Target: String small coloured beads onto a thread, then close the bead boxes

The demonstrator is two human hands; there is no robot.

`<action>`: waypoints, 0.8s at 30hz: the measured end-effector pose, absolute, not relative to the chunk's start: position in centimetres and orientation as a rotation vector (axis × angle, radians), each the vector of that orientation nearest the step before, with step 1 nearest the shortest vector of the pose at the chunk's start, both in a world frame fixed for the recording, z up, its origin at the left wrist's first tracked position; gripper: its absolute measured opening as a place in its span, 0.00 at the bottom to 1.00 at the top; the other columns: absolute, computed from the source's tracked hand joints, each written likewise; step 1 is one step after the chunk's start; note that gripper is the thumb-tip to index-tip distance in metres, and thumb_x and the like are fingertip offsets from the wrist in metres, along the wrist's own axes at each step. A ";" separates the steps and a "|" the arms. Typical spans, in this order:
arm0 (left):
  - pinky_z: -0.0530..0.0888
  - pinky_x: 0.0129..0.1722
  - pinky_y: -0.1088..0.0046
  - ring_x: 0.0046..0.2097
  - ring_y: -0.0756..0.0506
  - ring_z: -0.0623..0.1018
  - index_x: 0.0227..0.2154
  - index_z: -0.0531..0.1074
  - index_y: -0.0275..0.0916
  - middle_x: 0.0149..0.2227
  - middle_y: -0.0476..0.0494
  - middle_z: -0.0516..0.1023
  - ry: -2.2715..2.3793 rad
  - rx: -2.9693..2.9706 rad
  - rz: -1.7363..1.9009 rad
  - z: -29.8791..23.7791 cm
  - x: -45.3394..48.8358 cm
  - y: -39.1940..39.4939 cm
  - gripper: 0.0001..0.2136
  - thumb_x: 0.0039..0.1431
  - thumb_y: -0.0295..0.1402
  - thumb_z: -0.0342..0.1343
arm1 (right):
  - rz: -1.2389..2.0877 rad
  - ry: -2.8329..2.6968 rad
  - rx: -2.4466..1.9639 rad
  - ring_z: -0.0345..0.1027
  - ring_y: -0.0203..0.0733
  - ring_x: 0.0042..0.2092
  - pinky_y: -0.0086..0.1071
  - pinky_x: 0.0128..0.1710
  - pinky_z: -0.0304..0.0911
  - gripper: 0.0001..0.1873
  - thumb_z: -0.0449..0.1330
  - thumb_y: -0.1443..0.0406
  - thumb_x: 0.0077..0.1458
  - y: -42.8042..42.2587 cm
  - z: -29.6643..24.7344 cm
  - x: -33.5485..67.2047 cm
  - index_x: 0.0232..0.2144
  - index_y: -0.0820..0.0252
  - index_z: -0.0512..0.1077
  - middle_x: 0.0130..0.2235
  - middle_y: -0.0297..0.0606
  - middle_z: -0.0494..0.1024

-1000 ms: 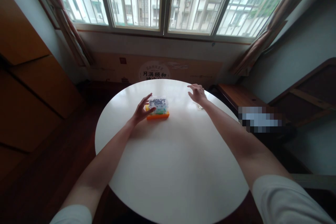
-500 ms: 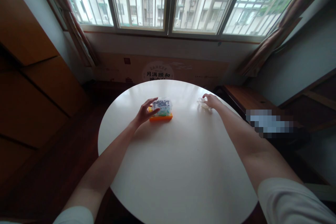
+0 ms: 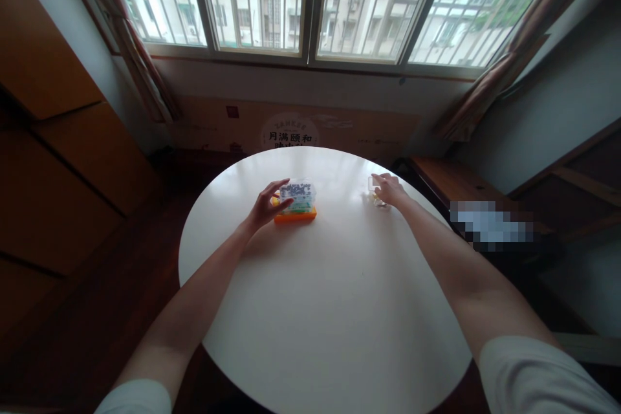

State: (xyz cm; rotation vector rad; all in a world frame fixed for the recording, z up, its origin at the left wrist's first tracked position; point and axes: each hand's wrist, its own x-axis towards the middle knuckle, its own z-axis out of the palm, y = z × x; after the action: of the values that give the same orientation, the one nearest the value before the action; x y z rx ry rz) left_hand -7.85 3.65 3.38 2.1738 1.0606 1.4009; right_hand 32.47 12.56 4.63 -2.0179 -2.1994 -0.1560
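A stack of clear plastic boxes (image 3: 297, 191) with dark bits in the top one and green in the lower part sits on an orange base (image 3: 295, 215), on the far half of the white table. My left hand (image 3: 266, 204) wraps the stack's left side, thumb in front and fingers behind. To the right, my right hand (image 3: 389, 189) is closed on a small clear plastic case (image 3: 372, 184), partly hidden by the fingers. Just below that hand lies a crumpled transparent wrapper or packet (image 3: 381, 202); its contents are too small to make out.
The round white table (image 3: 334, 310) has its far edge close to a beige printed panel (image 3: 213, 119) under the barred window. A brown wooden bench or desk (image 3: 451, 184) stands at the right, with a blurred-out item on it. Wooden cabinets (image 3: 72, 174) line the left.
My right hand has turned a little, its fingers lying more over the small clear case, which now stands more upright. My left hand and the stack keep their places; the view shifts slightly.
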 end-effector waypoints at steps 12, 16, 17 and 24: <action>0.73 0.40 0.70 0.50 0.44 0.72 0.53 0.64 0.42 0.51 0.39 0.70 1.068 2.169 1.396 3.1 -7.8 3.7 0.23 0.55 0.42 0.56 | -0.272 -2.164 -1.791 0.67 0.50 0.42 0.39 0.38 0.63 0.13 0.50 0.65 0.55 9.3 5.5 32.4 0.41 0.59 0.69 0.42 0.47 0.72; 0.73 0.41 0.70 0.50 0.44 0.72 0.53 0.64 0.42 0.51 0.40 0.69 1.066 2.162 1.395 3.0 -7.9 3.8 0.23 0.55 0.42 0.56 | -0.331 -2.217 -1.763 0.66 0.52 0.45 0.41 0.42 0.62 0.16 0.47 0.61 0.59 7.1 4.5 31.9 0.44 0.60 0.69 0.43 0.47 0.74; 0.73 0.41 0.70 0.50 0.44 0.72 0.53 0.64 0.42 0.51 0.40 0.69 1.065 2.162 1.395 2.9 -7.9 3.9 0.23 0.55 0.42 0.55 | -0.329 -2.243 -1.739 0.65 0.52 0.47 0.42 0.45 0.61 0.18 0.46 0.59 0.59 6.6 4.1 31.9 0.46 0.60 0.68 0.46 0.47 0.74; 0.73 0.40 0.70 0.49 0.44 0.72 0.54 0.63 0.43 0.51 0.40 0.70 1.082 2.155 1.399 2.9 -7.8 3.9 0.24 0.54 0.42 0.56 | -0.202 -2.352 -1.880 0.44 0.54 0.64 0.46 0.58 0.50 0.35 0.39 0.48 0.59 5.3 2.5 32.2 0.62 0.61 0.51 0.64 0.45 0.51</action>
State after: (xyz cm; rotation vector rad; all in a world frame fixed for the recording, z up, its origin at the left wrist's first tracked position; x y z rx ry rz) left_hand -7.82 3.90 2.86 2.1548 1.0816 1.3988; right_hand 32.25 5.26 2.51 -1.8804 -2.3521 -0.2017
